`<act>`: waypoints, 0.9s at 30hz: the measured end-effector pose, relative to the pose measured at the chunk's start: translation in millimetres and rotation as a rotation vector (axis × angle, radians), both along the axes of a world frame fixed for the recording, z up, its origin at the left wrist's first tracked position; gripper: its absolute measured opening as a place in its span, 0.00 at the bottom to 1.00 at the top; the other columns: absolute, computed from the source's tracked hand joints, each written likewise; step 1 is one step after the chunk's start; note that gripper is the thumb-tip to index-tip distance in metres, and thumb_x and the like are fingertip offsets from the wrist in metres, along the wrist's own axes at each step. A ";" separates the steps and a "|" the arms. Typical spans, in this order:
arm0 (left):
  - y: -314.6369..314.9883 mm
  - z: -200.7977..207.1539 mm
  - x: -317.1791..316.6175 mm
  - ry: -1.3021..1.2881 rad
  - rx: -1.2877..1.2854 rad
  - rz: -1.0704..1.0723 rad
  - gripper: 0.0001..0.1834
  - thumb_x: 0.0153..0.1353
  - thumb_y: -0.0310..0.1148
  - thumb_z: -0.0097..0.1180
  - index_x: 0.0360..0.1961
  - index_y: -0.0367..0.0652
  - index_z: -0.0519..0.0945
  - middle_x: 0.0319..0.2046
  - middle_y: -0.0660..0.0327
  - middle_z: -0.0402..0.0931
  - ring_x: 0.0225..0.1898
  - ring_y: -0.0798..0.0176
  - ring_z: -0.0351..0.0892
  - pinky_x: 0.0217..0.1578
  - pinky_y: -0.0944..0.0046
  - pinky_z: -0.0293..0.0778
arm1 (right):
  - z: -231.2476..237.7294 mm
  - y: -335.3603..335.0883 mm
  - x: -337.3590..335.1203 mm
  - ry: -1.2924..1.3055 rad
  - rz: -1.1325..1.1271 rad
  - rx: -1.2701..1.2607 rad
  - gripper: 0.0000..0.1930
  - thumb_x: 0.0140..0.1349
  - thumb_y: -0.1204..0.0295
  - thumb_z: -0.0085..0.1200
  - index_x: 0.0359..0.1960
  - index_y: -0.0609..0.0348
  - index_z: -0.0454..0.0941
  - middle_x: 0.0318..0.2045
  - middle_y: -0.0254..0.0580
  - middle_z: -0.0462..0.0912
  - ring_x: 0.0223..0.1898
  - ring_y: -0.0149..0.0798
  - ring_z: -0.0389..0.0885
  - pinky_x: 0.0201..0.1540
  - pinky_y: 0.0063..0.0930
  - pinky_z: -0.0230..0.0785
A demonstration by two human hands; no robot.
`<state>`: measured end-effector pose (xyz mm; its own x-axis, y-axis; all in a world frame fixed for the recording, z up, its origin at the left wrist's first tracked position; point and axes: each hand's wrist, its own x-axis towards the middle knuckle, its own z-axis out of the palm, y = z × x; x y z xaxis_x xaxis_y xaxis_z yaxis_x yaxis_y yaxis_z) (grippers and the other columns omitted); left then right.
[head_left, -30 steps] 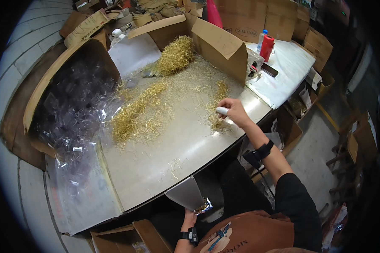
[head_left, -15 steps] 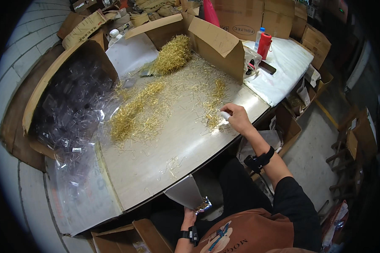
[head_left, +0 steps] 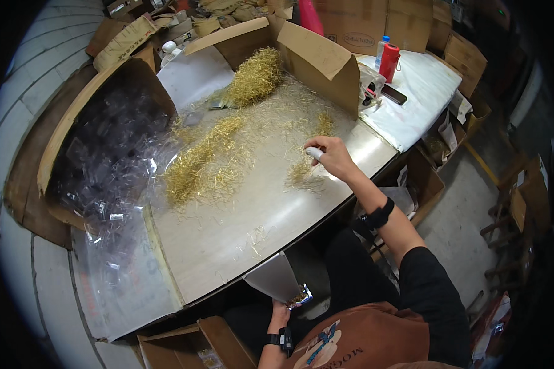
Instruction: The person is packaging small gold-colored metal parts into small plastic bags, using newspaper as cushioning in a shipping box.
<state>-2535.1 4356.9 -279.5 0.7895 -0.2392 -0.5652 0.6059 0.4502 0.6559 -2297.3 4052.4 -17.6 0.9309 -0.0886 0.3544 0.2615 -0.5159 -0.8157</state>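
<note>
- Mostly thin, short and shiny, loosely tangled: a small patch of gold strands [head_left: 303,177] on the right part of the pale table [head_left: 271,212], near the front edge, just below the right hand [head_left: 326,158].
- Farther left, same gold colour, thicker in the middle and frayed at the sides: a long heap [head_left: 200,163]; toward the back, a taller, denser mound [head_left: 256,77].
- Between patch and long heap, a wide stretch of tabletop, only thinly strewn; a few stray strands near the front edge.
- Along the left, spilling from a curved cardboard wall [head_left: 58,154], a mass of clear plastic pieces [head_left: 114,166]; at back right, an upright cardboard panel [head_left: 317,55]; beyond, on a white-covered surface [head_left: 421,107], a red bottle [head_left: 389,63].
- Right-hand grip narrow, fingers bent, tips close to the strands, a white cover [head_left: 314,153] on one digit; impossible to tell any strand between the tips.
- Below the table edge, left hand [head_left: 279,312] against a silver packet [head_left: 301,299] with gold bits inside, just beside a white sheet [head_left: 272,278]; fingers mostly hidden, grip impossible to tell.
</note>
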 end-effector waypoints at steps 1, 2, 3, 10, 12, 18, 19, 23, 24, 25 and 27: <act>0.7 -0.7 1.1 -0.007 -0.001 -0.014 0.27 0.59 0.52 0.51 0.49 0.40 0.69 0.38 0.54 0.75 0.33 0.55 0.82 0.17 0.60 0.80 | 1.8 0.0 2.4 0.085 0.003 0.195 0.05 0.57 0.76 0.54 0.33 0.65 0.79 0.28 0.42 0.81 0.26 0.34 0.80 0.30 0.25 0.71; 2.0 -0.8 -1.2 -0.007 -0.001 -0.017 0.27 0.59 0.52 0.51 0.49 0.40 0.69 0.38 0.54 0.75 0.33 0.55 0.82 0.17 0.60 0.80 | 3.0 0.5 -0.6 0.030 0.033 0.231 0.06 0.60 0.77 0.50 0.35 0.69 0.77 0.27 0.40 0.79 0.23 0.28 0.78 0.26 0.21 0.70; 1.0 0.0 -0.2 -0.016 0.008 -0.010 0.26 0.60 0.52 0.49 0.48 0.40 0.70 0.38 0.53 0.76 0.33 0.55 0.82 0.18 0.59 0.80 | 10.9 1.8 -2.9 0.025 0.038 0.229 0.06 0.60 0.77 0.50 0.35 0.69 0.77 0.27 0.40 0.79 0.23 0.28 0.78 0.26 0.21 0.70; -2.1 18.2 0.5 -0.016 0.022 -0.042 0.24 0.65 0.48 0.38 0.46 0.37 0.71 0.37 0.50 0.78 0.33 0.54 0.82 0.19 0.62 0.79 | 15.3 19.5 -46.3 0.177 0.235 0.223 0.09 0.65 0.73 0.42 0.28 0.65 0.69 0.21 0.38 0.75 0.21 0.28 0.74 0.24 0.23 0.70; 0.8 18.8 -3.3 -0.023 0.044 -0.034 0.23 0.65 0.47 0.37 0.46 0.36 0.71 0.37 0.50 0.78 0.32 0.54 0.82 0.19 0.62 0.79 | 13.1 18.3 -73.2 0.167 0.181 0.197 0.09 0.65 0.73 0.42 0.27 0.64 0.69 0.20 0.38 0.75 0.21 0.28 0.74 0.24 0.23 0.70; 9.4 1.4 -10.2 -0.028 0.048 -0.039 0.23 0.65 0.44 0.35 0.44 0.33 0.72 0.36 0.50 0.79 0.33 0.54 0.82 0.20 0.63 0.78 | -9.6 -20.9 -100.9 0.197 -0.112 0.206 0.10 0.62 0.72 0.48 0.25 0.64 0.74 0.20 0.39 0.76 0.20 0.29 0.75 0.25 0.24 0.69; 9.1 0.9 -10.9 -0.028 0.034 -0.046 0.23 0.65 0.43 0.35 0.45 0.33 0.72 0.37 0.50 0.79 0.33 0.54 0.82 0.20 0.62 0.78 | -19.9 -26.0 -96.6 0.134 -0.144 0.149 0.09 0.61 0.72 0.50 0.26 0.65 0.77 0.21 0.39 0.77 0.20 0.30 0.75 0.25 0.24 0.69; 6.4 -1.9 -9.3 -0.019 0.069 -0.045 0.22 0.66 0.41 0.33 0.45 0.34 0.71 0.37 0.49 0.79 0.33 0.53 0.82 0.20 0.61 0.78 | -38.9 -27.0 -65.9 -0.099 -0.194 -0.220 0.07 0.55 0.72 0.56 0.35 0.55 0.83 0.28 0.41 0.79 0.27 0.42 0.78 0.32 0.30 0.70; 5.5 -2.8 -9.0 -0.025 0.069 -0.046 0.22 0.66 0.41 0.33 0.45 0.34 0.71 0.37 0.49 0.79 0.33 0.53 0.82 0.20 0.61 0.78 | -42.2 -25.6 -57.4 -0.034 -0.214 -0.248 0.07 0.53 0.71 0.57 0.34 0.52 0.83 0.29 0.39 0.78 0.32 0.45 0.77 0.35 0.33 0.69; 4.7 -3.6 -9.9 -0.032 0.085 -0.040 0.21 0.66 0.41 0.32 0.45 0.34 0.71 0.37 0.50 0.78 0.33 0.53 0.82 0.20 0.61 0.78 | -46.3 -24.6 -49.3 -0.039 -0.215 -0.247 0.07 0.53 0.71 0.57 0.34 0.52 0.83 0.29 0.39 0.78 0.32 0.45 0.77 0.35 0.33 0.69; 3.5 -1.7 -9.0 -0.038 0.103 -0.034 0.21 0.66 0.40 0.32 0.45 0.34 0.71 0.37 0.50 0.78 0.33 0.53 0.82 0.20 0.60 0.79 | -54.3 -21.5 -35.6 -0.039 -0.201 -0.413 0.06 0.51 0.70 0.58 0.32 0.50 0.83 0.29 0.38 0.77 0.32 0.45 0.77 0.36 0.36 0.69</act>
